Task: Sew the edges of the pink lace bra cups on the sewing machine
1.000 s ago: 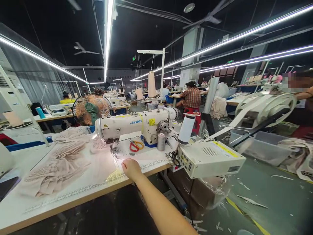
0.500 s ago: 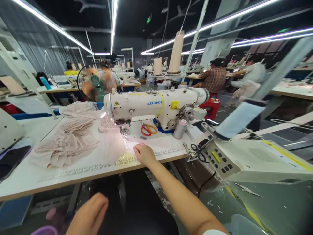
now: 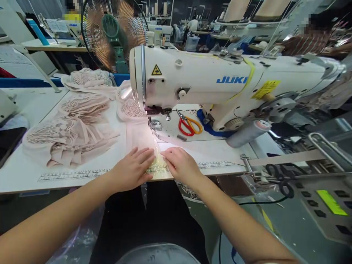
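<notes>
My left hand (image 3: 132,169) lies flat, fingers stretched out, on a pale pink fabric piece (image 3: 137,135) in front of the sewing machine (image 3: 198,82). My right hand (image 3: 183,167) is just to its right, with thumb and fingers pinched together at the fabric's right edge. That fabric reaches up under the presser foot (image 3: 150,123). A pink strip (image 3: 173,140) runs right from the needle area. Between my hands, yellowish see-through tape (image 3: 158,167) covers part of the printed ruler (image 3: 74,175) along the table's front edge.
Gathered pink lace pieces (image 3: 79,128) lie on the left. Red-and-orange-handled scissors (image 3: 189,124) rest on the machine bed. A grey thread cone (image 3: 249,134) lies tilted at right, near a metal strip guide (image 3: 249,165). Behind stands a fan (image 3: 114,33). A co-worker's striped shirt (image 3: 305,46) shows at upper right.
My left hand has come up from below the table edge onto the fabric. My right hand stays by the fabric's right edge. The view has tilted down and closer to the machine.
</notes>
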The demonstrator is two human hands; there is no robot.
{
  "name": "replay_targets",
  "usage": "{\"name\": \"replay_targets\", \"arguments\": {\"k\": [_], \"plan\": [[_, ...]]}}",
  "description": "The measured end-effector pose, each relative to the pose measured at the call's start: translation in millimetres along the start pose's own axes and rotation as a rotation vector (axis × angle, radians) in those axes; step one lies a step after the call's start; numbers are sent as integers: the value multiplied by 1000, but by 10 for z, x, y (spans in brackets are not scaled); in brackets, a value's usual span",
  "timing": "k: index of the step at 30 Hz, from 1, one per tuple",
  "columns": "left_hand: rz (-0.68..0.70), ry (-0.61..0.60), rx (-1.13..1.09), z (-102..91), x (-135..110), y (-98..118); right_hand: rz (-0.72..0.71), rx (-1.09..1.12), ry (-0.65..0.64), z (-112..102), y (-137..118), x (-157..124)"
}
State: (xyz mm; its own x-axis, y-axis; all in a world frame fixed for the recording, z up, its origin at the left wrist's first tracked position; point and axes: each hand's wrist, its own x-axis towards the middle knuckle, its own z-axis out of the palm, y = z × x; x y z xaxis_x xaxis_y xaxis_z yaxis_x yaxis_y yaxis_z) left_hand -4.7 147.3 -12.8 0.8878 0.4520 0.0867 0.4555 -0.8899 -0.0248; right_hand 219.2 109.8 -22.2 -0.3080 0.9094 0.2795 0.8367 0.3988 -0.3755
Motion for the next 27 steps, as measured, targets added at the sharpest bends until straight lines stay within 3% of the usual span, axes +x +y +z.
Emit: {"name": "replay_targets", "arguments": {"k": [8,19,27], "plan": [[163,14,-74,-105,3,-213,-101,-218,-260,-76,-30,156],[285,35,-103,-30,140,-566,-110,-187,-267,-82,58,343],[331,73,-98,11,243,-825,-85,-284,-386,-126,50,616]]}}
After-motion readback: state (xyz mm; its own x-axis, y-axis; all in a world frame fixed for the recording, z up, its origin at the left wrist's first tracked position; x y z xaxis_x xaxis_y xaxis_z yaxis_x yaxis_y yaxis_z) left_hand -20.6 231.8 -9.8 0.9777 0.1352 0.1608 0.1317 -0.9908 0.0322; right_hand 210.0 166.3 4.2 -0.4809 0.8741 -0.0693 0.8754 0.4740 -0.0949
